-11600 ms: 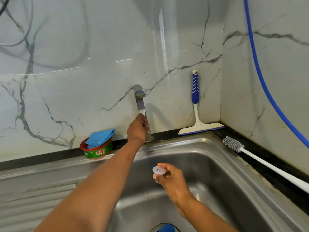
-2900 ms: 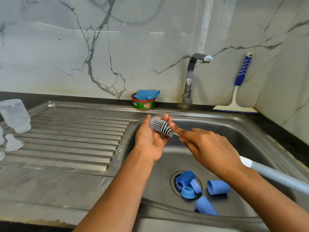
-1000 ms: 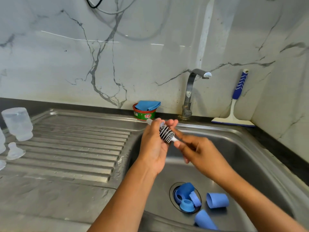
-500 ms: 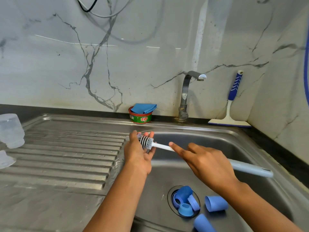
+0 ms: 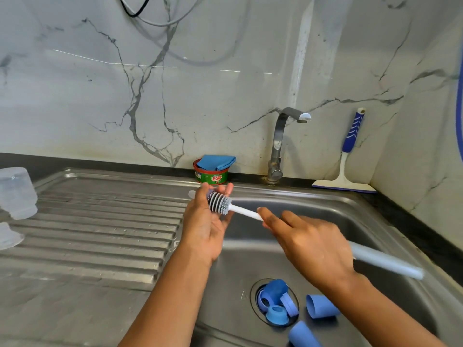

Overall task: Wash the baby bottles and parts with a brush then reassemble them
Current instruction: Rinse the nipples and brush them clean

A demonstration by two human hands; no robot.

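The tap point(image 5: 283, 144) is shut off and no water runs, so I judge that this step is dry scrubbing, not rinsing. In front of the tap and a little to its left, the left hand point(image 5: 205, 229) is raised above the edge of the sink point(image 5: 325, 201). Its fingers are curled around a small clear disc point(image 5: 192, 194), of which only the rim shows beyond the thumb. The palm is turned toward the brush point(image 5: 220, 203) so that the ribbed head can press against the part. The right hand point(image 5: 308, 244), below the tap and to its right, grips the white handle. Its forefinger is stretched along the shaft, probably to steer the head and to add pressure. Both hands work over the basin, so that drops and foam fall into it. Far below the tap, several blue parts point(image 5: 275, 304) lie in the drain, and 2 blue caps point(image 5: 322, 306) lie just beside it. They seem to wait for their washing. Far to the left of the tap, a clear bottle point(image 5: 17, 194) stands upside down on the ribbed drainboard point(image 5: 100, 221), likely to drip dry. The soap tub point(image 5: 211, 174) stands just left of the tap, within easy reach.
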